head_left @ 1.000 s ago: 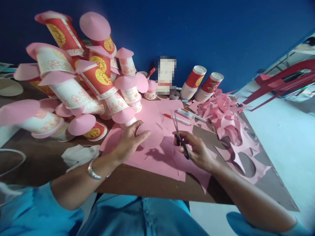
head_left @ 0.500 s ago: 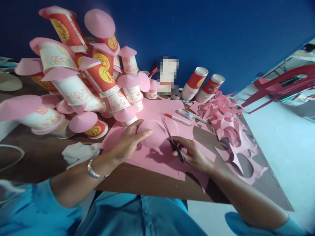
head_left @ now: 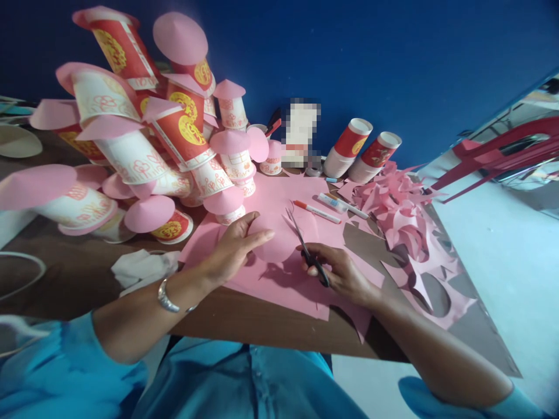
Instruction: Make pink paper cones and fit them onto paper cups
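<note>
My left hand (head_left: 236, 247) pinches a round pink paper disc (head_left: 276, 238) by its left edge, thumb on top and the fingers partly hidden behind it. In my right hand (head_left: 338, 269) is a pair of scissors (head_left: 315, 265) with black handles, its slightly parted blades pointing up and away beside the disc's right edge. Below both hands lie large pink paper sheets (head_left: 244, 285), with a shadow of the hands falling on them. A red-capped marker (head_left: 317, 212) rests just beyond the scissors.
Paper cups with pink cone tops (head_left: 187, 125) are piled at the left. Two cup stacks (head_left: 349, 148) stand by the blue wall. Pink paper scraps (head_left: 406, 215) heap on the right of the brown table (head_left: 201, 314). A crumpled white cloth (head_left: 142, 269) lies left; a glue bottle (head_left: 332, 203) is near the marker.
My left hand and the disc have shifted slightly to the right, nearer the scissors. The scissors and my right hand have barely moved. The whole view has shifted a little.
</note>
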`<state>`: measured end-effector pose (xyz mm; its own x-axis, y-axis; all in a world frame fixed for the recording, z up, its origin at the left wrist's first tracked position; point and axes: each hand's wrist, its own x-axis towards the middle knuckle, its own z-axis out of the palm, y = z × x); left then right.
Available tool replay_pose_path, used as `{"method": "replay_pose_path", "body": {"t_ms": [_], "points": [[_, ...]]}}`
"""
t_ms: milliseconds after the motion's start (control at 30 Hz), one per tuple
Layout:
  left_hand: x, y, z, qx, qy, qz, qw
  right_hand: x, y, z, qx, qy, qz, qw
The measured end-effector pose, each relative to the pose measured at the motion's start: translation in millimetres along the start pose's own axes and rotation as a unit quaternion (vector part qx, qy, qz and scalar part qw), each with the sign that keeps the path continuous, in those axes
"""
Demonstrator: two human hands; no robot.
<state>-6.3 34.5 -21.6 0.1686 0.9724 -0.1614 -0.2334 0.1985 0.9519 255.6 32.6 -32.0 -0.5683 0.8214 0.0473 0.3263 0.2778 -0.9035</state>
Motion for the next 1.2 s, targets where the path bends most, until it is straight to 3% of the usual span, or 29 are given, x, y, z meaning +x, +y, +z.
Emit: {"method": "replay_pose_path", "body": {"t_ms": [567,867,1200], "points": [[1,-4,-4.5,-0.003,0.006,-0.042,0.999,0,0,1,0.005,0.014,-0.013,1.0],[1,1,0.7,-0.014,-0.008,-0.035,0.999,-1,2,1,0.007,0.011,-0.017,1.0],[3,-8,-7.9,-0.007,-0.035,-0.022,0.999,1,-8,0,0.004,0.014,-0.01,1.0]]}}
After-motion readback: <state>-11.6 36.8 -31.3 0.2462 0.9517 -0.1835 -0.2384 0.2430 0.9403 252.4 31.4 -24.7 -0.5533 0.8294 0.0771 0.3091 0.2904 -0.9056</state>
